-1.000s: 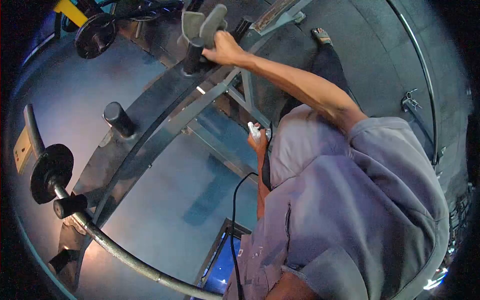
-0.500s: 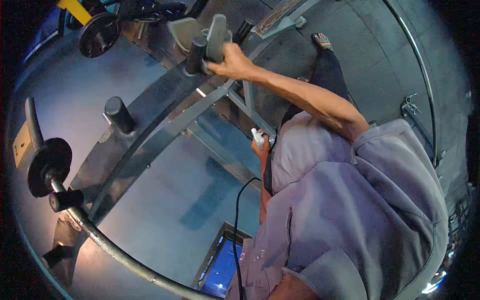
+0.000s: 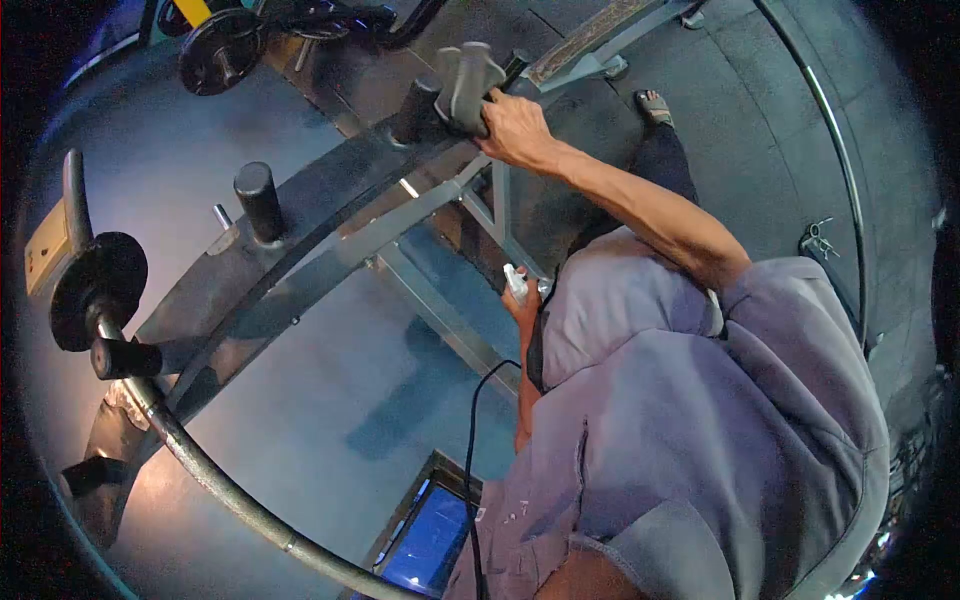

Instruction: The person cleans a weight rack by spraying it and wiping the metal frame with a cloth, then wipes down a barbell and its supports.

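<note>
My right hand is closed on a folded grey cloth, its flaps standing up above the fingers. The cloth lies against the upper end of a dark curved rack frame, beside a black peg. Lower down, near my waist, my left hand is wrapped round what looks like a small spray bottle with a white head. Most of the bottle is hidden by the hand and shirt.
Another black peg sticks up from the frame. A metal bar curves along the lower left, by a black disc. A black cable hangs near my shirt. Weight plates stand at the upper left.
My right hand and the cloth have shifted slightly right in view, and the cloth's flaps are closer together. The view has tilted a little. My left hand still holds the bottle.
</note>
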A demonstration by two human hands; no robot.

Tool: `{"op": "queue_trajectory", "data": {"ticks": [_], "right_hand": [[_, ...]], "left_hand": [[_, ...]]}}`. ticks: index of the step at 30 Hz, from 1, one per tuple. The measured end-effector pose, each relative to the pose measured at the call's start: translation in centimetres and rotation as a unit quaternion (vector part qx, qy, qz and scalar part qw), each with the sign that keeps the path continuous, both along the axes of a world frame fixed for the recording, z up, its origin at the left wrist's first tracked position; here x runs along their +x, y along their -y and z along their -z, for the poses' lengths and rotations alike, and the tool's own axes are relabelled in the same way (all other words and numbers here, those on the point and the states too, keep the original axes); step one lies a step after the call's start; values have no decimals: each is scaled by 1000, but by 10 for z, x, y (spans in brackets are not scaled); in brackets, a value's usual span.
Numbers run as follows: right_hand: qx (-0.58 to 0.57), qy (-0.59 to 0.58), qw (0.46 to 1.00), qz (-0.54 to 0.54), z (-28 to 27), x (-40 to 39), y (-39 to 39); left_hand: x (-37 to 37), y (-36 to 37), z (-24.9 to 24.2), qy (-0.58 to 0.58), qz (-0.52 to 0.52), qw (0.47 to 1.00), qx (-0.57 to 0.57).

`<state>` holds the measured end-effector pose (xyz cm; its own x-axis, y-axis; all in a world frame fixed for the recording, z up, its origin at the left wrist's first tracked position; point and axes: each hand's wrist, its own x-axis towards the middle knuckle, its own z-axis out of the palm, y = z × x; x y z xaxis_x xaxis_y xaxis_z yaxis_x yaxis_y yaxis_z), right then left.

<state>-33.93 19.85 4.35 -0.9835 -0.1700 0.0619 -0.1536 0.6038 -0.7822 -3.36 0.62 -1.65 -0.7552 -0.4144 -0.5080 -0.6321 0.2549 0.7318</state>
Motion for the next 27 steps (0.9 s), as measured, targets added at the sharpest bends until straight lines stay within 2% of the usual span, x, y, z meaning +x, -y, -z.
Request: {"op": "queue_trajectory", "data": {"ticks": [3, 5, 6, 7, 8, 9, 10, 13, 14, 16, 17, 19, 20, 21, 24, 25, 27], "right_hand": [[20, 6, 997, 69, 33, 3, -6], [-24, 74, 996, 32, 9, -7, -9], [-47, 100, 994, 9, -10, -14, -7], [-68, 130, 989, -16, -22, -16, 0], [-137, -8, 990, 14, -21, -16, 13], [-150, -31, 988, 12, -29, -18, 19], [-110, -39, 993, -12, -27, -16, 17], [27, -10, 999, -41, -1, -18, 0], [75, 12, 996, -51, 10, -16, -2], [70, 65, 993, -69, 6, -13, -9], [69, 93, 990, -77, 4, -9, -12], [-43, -75, 992, -96, -12, 3, -6], [-33, -34, 992, -113, -20, 4, -4], [-24, 3, 991, -130, -24, 3, -3], [16, 62, 997, -35, 10, -1, -10], [24, 133, 990, -31, 14, -7, -15], [-14, 198, 978, -67, 3, -11, -23]], "left_hand": [[-1, -4, 9, 7, -47, 998, 32], [13, 24, 44, -9, -58, 995, 86], [12, 14, 51, -163, 20, 986, -30], [14, 9, 42, -115, 20, 993, -17], [11, 6, 33, -71, 20, 997, -2], [5, 0, 22, -29, 19, 999, 12], [-21, -28, -17, -2, 31, 999, -35], [-23, -29, -11, -97, -15, 995, 19], [-22, -24, -11, -70, -2, 997, 27], [-28, -13, -8, -19, 24, 998, 48], [-29, -13, 0, -48, 41, 998, -2], [-19, -14, 16, -97, 72, 987, -103], [-11, -18, 20, -53, -11, 997, -49], [-8, -21, 19, -68, -13, 997, -31], [-20, -26, 13, -126, -10, 992, 23], [-19, -25, 11, -91, -25, 996, 7], [-24, -24, 14, -20, -51, 998, -20]]}}
